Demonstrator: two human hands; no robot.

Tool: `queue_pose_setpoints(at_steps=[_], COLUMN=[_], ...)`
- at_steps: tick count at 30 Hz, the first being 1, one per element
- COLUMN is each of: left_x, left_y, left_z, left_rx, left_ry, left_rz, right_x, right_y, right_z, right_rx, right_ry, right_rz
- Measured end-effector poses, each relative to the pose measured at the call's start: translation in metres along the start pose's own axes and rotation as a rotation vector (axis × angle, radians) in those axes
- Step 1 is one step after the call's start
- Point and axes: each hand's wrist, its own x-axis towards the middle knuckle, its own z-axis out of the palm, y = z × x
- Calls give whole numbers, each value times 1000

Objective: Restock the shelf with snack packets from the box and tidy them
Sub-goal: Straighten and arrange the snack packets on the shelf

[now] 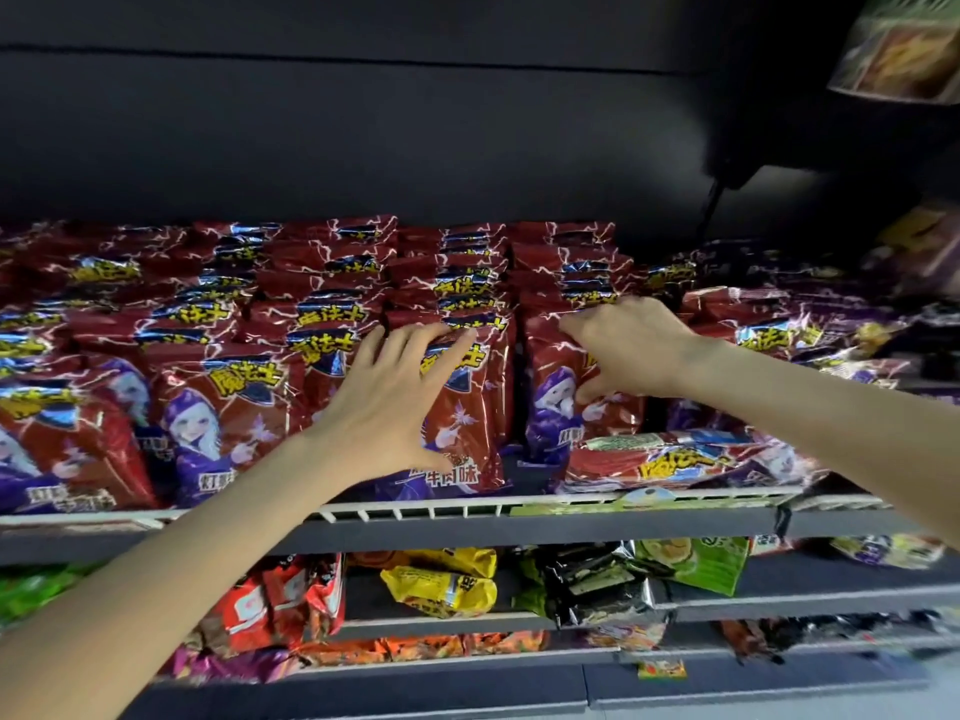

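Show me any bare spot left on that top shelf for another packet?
Barely any: a dark gap between the front red foil packet under the left hand and the one under the right hand. Everywhere else, packets stand crowded.

**A:** so what kind of place is this?

**B:** a shop, snack aisle for sure. Top shelf [519, 530] is crammed with rows of identical red snack packets [228, 402] standing behind a white wire rail [415, 510], with a label strip [644, 500] on the edge. Lower shelves [779, 597] hold yellow packets [441, 589] and green packets [696, 561], all retail stock.
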Motion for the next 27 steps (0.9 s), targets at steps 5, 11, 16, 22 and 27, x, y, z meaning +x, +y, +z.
queue_pose_setpoints(at_steps=[5,11,16,22,27], left_x=[-8,-8,2,2,7], left_y=[-2,1,1,-1,-9], left_z=[7,11,17,30,44], left_rx=[-20,-13,44,153,187], left_ry=[-31,-33,73,211,235], left_rz=[57,99,155,258,358], right_x=[0,-6,-7,-9,-5], right_y=[1,7,5,1,0], right_z=[4,2,5,18,19], right_rx=[-121,122,245,-20,-78], right_ry=[81,37,119,134,108], right_rz=[37,48,84,40,-25])
